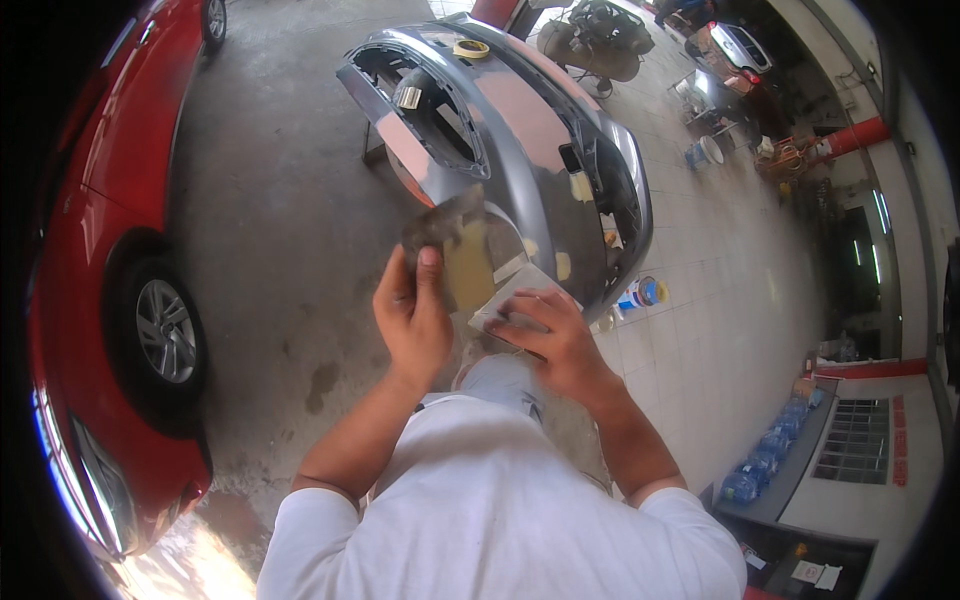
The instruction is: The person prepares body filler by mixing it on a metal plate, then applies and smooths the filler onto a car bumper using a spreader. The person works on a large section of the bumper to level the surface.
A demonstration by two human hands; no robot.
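Note:
My left hand (414, 315) grips a flat, dark putty board (436, 225), the thumb lying on its face. Yellowish body filler (467, 268) is smeared over much of the board. Beside it, the fingers of my right hand (560, 338) are closed on a pale, flat putty spreader (490, 313), its edge next to the filler. Just ahead stands a grey car bumper (520, 205) with pink and dark sanded areas. Dabs of yellow filler (563, 265) show on its near right part.
A roll of yellow tape (470, 48) and a dark phone-like object (570, 158) lie on the bumper. To the left is a red car (110, 180). A paint can (640, 293) and a white bucket (704, 152) stand on the floor at right. Several blue water bottles (765, 455) line a ledge.

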